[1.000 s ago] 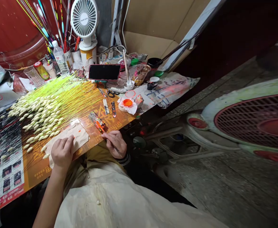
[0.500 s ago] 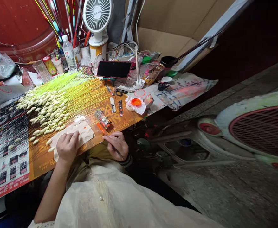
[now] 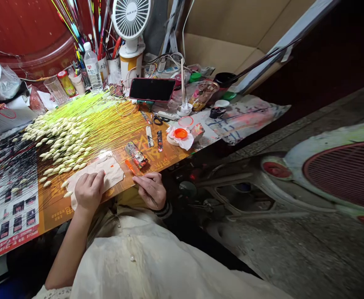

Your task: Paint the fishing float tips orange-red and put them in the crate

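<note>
My left hand [image 3: 89,190] rests on a beige cloth [image 3: 111,171] at the table's near edge, fingers curled; whether it pinches one of the thin stems I cannot see. Beside it lies a big spread of white fishing floats [image 3: 60,143] with yellow-green stems [image 3: 101,120]. My right hand [image 3: 152,189] is closed on a thin brush [image 3: 149,196] at the table's front edge, next to a small patterned block [image 3: 136,155] with orange paint marks. An open pot of orange paint [image 3: 180,133] sits on white tissue farther right.
A black phone [image 3: 152,89] stands propped at the back, with a white desk fan [image 3: 131,20], a water bottle [image 3: 92,66], cups of brushes and scissors [image 3: 157,120] around it. A printed poster [image 3: 10,199] covers the table's left. A large floor fan [image 3: 334,170] lies on the ground to the right.
The view has shifted slightly left and down. Both hands stay in nearly the same places at the table's edge.
</note>
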{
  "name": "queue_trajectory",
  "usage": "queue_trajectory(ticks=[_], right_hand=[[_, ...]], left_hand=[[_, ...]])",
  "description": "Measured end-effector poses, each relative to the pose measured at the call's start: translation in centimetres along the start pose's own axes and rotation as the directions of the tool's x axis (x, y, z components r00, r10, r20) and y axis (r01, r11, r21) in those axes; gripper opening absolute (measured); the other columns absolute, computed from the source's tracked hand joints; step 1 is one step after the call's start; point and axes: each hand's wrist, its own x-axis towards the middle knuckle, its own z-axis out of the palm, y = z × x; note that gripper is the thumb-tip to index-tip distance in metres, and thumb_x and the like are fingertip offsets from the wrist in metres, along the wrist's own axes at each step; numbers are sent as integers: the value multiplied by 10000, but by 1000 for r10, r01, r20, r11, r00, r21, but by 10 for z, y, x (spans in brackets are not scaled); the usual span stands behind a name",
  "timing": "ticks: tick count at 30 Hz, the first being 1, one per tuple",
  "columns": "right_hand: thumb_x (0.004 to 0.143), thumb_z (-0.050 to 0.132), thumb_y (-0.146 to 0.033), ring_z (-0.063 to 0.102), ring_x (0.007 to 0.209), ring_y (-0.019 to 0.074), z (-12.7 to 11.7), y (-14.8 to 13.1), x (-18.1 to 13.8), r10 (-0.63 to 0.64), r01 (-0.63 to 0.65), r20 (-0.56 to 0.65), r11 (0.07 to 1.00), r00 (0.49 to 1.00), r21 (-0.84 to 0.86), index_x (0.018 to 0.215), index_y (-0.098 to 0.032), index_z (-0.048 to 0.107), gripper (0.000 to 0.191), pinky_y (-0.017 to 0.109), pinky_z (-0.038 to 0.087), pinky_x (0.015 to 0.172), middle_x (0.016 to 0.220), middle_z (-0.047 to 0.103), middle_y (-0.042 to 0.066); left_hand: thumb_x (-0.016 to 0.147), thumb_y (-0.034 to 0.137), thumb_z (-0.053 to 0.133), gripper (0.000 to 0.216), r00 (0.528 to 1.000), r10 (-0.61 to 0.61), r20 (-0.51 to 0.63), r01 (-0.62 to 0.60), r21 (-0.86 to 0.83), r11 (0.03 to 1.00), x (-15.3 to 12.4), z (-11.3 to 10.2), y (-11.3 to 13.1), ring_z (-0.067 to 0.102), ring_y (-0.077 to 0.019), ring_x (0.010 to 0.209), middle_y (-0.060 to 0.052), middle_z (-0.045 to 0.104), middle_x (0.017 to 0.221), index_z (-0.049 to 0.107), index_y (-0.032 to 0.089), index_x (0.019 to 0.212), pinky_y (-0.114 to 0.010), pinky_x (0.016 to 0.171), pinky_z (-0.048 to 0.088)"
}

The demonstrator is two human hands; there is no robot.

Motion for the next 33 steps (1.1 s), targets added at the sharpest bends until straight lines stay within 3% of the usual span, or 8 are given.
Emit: queue_trajectory(ticks=[17, 26, 33], right_hand=[[936, 515, -228, 578, 919, 223, -1, 2, 0, -14, 14, 36, 1000, 999, -15, 1369, -296, 529, 438, 428, 454, 828, 1046, 723, 36], [881, 566, -118, 549, 909, 190, 0, 1, 1, -18, 18, -11, 999, 1000, 42, 1365, -280, 542, 510, 399, 438, 837, 1058, 720, 32], [889, 558, -120, 538, 928, 190, 0, 1, 2, -40, 40, -6, 998, 999, 40, 1338, -231, 565, 463, 395, 422, 849, 1059, 716, 51]], left_hand=[[933, 213, 548, 217, 1000, 3, -16, -3, -5, 1000, 1, 0, 0, 597, -171, 747, -49, 712, 847, 636, 206, 1131, -316, 706, 414], [925, 205, 566, 207, 999, 19, -27, -18, 24, 1000, 1, 1, -1, 590, -165, 717, -49, 713, 831, 633, 200, 1121, -310, 694, 405], [905, 190, 596, 212, 999, 30, -35, -29, 26, 999, 2, 1, -1, 580, -171, 721, -46, 711, 837, 632, 190, 1114, -310, 694, 416]])
